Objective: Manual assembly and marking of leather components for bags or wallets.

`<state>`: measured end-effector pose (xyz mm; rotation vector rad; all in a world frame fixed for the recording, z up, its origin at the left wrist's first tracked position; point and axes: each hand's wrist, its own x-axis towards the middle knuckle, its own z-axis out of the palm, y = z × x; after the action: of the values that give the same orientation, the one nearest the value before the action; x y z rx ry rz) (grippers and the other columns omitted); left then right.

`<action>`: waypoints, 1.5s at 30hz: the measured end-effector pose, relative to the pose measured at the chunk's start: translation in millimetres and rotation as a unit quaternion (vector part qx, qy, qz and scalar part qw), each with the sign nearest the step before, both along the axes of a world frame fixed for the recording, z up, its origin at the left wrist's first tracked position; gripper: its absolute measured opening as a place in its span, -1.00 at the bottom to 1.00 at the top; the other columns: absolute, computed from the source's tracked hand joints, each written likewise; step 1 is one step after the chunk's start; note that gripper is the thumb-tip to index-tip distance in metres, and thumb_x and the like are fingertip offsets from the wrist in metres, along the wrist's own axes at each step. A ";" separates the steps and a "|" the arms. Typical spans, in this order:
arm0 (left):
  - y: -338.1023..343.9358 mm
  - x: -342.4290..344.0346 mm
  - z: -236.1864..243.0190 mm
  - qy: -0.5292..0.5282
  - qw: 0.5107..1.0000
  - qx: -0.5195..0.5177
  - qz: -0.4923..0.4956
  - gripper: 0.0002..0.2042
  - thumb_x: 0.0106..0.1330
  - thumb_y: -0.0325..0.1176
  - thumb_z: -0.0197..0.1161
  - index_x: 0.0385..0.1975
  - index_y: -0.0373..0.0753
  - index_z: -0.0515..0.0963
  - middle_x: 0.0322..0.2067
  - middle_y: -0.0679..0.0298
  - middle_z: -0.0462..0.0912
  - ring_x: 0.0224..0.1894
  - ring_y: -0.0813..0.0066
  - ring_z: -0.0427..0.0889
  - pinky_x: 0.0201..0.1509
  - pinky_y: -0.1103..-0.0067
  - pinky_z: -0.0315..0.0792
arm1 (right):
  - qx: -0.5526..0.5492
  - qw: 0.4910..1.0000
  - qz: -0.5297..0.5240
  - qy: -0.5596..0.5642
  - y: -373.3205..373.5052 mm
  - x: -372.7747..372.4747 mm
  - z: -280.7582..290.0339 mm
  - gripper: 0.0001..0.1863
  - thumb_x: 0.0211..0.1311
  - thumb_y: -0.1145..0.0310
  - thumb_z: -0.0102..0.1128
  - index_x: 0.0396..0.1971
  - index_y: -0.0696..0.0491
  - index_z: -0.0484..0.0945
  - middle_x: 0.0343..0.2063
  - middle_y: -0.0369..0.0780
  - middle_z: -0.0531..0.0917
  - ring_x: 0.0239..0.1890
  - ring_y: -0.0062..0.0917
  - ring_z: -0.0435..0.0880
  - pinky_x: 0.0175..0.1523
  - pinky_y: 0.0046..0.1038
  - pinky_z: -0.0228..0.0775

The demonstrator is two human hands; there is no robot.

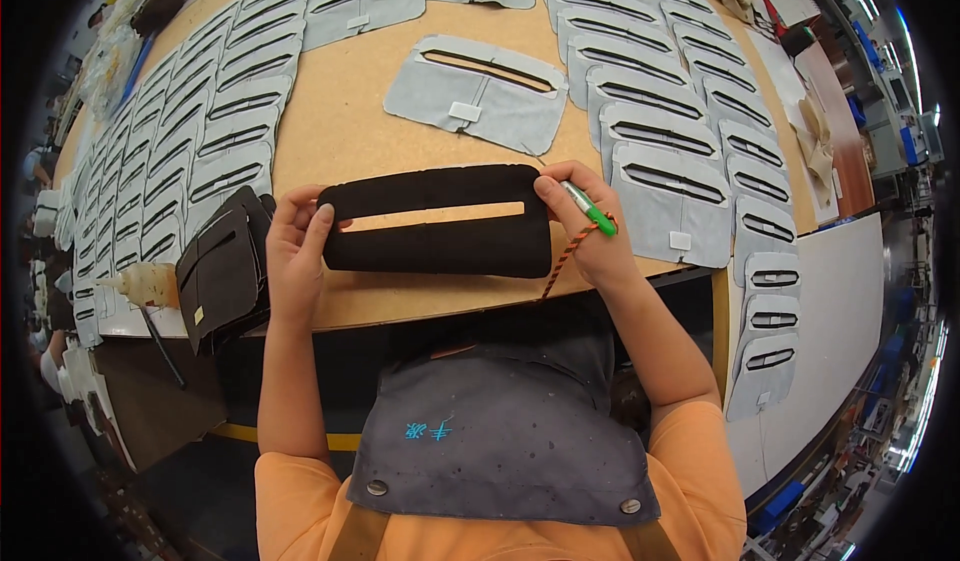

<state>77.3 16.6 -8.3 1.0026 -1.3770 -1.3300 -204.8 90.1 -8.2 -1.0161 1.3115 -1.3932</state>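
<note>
Between my two hands I hold up a black fabric panel [440,246] with a long slot cut through it. My left hand [302,246] grips its left end, thumb on the near face. At the upper right corner my right hand [588,226] pinches the panel. That hand also carries a green and white pen-like tool [587,207], from which a striped orange and black cord hangs. Just beyond lies a single grey panel [480,91] with a slot and a small white tag. Left of my left hand leans a stack of black panels [225,271].
Overlapping rows of grey slotted panels [665,196] cover the table's right side, and more rows [240,106] fill the left. A bottle of yellowish liquid [148,285] stands by the black stack, near a dark thin tool [163,349] at the table [345,111] edge.
</note>
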 end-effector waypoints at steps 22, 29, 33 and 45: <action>-40.3 -30.1 -14.7 -0.110 0.981 -0.128 0.098 -0.78 0.36 -0.51 0.02 -0.02 -0.24 0.37 -0.48 0.46 0.35 -0.45 0.79 0.24 -0.37 0.80 0.13 | -0.088 0.954 -0.107 0.267 -28.3 3.1 -10.6 -0.80 0.26 0.52 0.07 -0.13 0.19 0.46 -0.36 -0.29 0.51 -0.28 -0.69 0.45 -0.14 -0.66 0.30; -37.7 -29.5 -13.1 -0.097 0.970 -0.180 0.131 -0.76 0.34 -0.53 0.05 -0.02 -0.22 0.38 -0.51 0.46 0.40 -0.52 0.80 0.26 -0.48 0.79 0.12 | -0.022 0.988 -0.077 0.132 -31.1 0.6 -0.4 -0.78 0.23 0.52 0.10 -0.11 0.17 0.49 -0.37 -0.36 0.48 -0.30 -0.76 0.41 -0.20 -0.71 0.28; -37.4 -29.1 -7.8 -0.033 0.980 -0.136 0.140 -0.75 0.34 -0.53 0.05 0.00 -0.22 0.37 -0.49 0.45 0.44 -0.50 0.81 0.31 -0.47 0.81 0.15 | 0.007 0.997 -0.058 0.052 -41.2 -2.4 6.9 -0.80 0.26 0.51 0.06 -0.14 0.19 0.49 -0.44 -0.37 0.48 -0.37 -0.78 0.40 -0.26 -0.74 0.26; -42.4 -26.5 -16.6 -0.078 0.985 -0.062 0.142 -0.71 0.32 -0.51 0.07 0.03 -0.24 0.39 -0.51 0.43 0.46 -0.50 0.78 0.34 -0.42 0.78 0.25 | 0.028 0.980 -0.013 0.198 -47.5 3.4 -3.9 -0.89 0.30 0.44 0.06 -0.25 0.14 0.40 -0.55 -0.43 0.39 -0.53 -0.81 0.30 -0.47 -0.72 0.13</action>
<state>50.8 -25.7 -25.0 1.1882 -1.3549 -0.9618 -201.4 42.6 -12.1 -1.2876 1.6467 -1.2013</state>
